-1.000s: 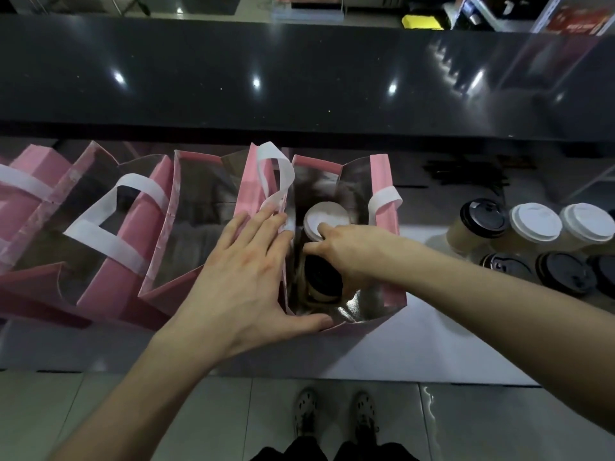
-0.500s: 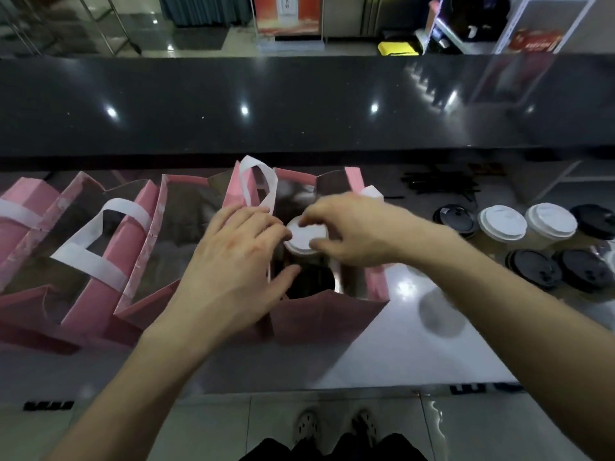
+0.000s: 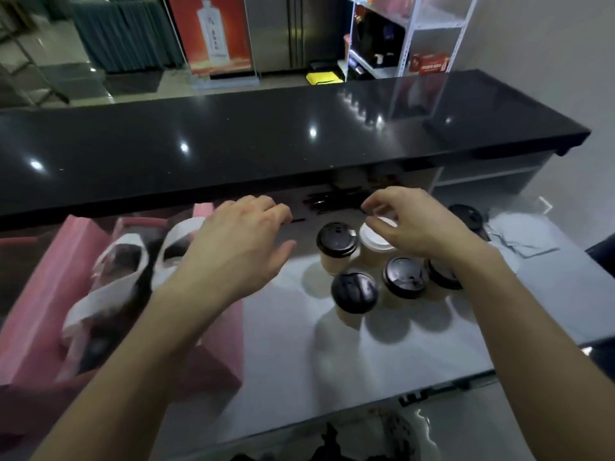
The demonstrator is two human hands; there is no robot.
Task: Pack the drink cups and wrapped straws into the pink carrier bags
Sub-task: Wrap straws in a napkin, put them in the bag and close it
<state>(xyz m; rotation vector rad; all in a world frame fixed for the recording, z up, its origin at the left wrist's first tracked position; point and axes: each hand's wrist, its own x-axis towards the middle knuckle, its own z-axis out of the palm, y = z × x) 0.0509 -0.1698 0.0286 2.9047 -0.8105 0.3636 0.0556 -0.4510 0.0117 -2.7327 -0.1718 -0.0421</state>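
your left hand (image 3: 233,251) hovers empty, fingers loosely curled, over the pink carrier bags (image 3: 66,311), likely ready to steady one. your right hand (image 3: 409,224), also empty with curved fingers, hangs above the white-lidded cup (image 3: 374,237), probably shaped for a lid-top grab. the black-lidded cups (image 3: 354,292) cluster just beside it. beyond, dark wrapped straws (image 3: 332,201) lie under the black counter (image 3: 266,144).

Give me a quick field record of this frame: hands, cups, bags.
left hand: open, holding nothing, over the pink bags
right hand: fingers loosely curled, holding nothing, above the white-lid cup
cups on counter: four black-lid cups fully visible beside the white-lid one, more partly hidden
bag handles: white, blurred
straws: dark pile behind the cups, blurred
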